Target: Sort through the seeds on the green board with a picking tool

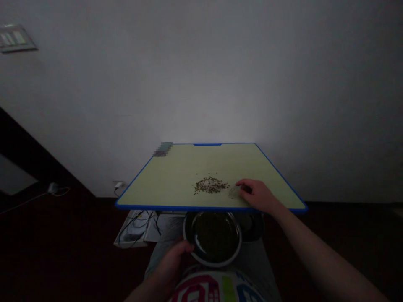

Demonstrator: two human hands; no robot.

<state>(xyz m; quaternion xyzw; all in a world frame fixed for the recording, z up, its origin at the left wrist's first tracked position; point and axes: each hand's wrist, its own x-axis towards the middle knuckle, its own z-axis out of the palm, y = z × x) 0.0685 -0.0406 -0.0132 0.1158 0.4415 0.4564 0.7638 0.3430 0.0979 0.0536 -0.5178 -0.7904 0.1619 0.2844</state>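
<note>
A loose pile of small brown and whitish grains (210, 185) lies near the front middle of a pale yellow-green board. To its right, my right hand (256, 193) has its fingers curled at a clear, thin-edged round object (234, 192), which looks like a small transparent dish; its exact kind is hard to make out. Below the board's front edge, a metal bowl (211, 263) rests at my lap with dark greenish contents. My left hand (178, 255) holds this bowl by its left rim, thumb on top and the other fingers hidden beneath.
The blue-edged board (176, 167) stands against a grey wall. A blurred-out item (163, 149) sits at its far left corner. Under the board are a second dark bowl (252, 228) and a white box (132, 230) with cables. A plug (119, 184) is in the wall.
</note>
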